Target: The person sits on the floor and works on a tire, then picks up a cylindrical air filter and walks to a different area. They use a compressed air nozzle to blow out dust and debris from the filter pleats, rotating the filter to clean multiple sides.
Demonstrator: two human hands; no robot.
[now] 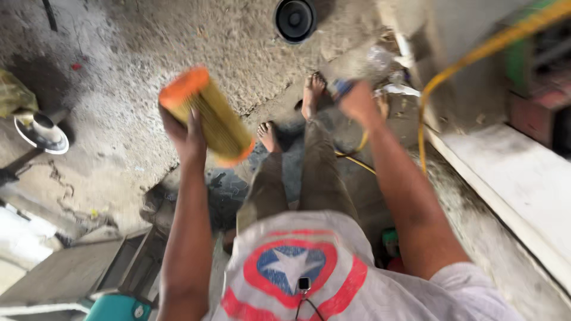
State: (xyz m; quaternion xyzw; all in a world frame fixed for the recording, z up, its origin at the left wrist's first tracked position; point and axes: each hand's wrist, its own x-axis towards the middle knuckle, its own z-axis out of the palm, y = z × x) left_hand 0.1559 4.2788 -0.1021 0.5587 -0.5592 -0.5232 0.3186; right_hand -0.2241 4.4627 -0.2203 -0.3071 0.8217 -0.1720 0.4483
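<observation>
pleated yellow cylindrical filter (208, 116), orange caps | gripped, left hand (185, 138)

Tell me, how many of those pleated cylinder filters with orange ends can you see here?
1. The filter is held up in the left hand, above the cracked concrete floor. The right hand grips a blurred blue object, not a filter. Others may lie outside the view.

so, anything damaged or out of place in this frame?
The concrete floor is cracked and broken beside the left hand, which holds a cylindrical filter with orange ends. A yellow hose trails loose across the ground past the right hand, which grips something blurred.
</observation>
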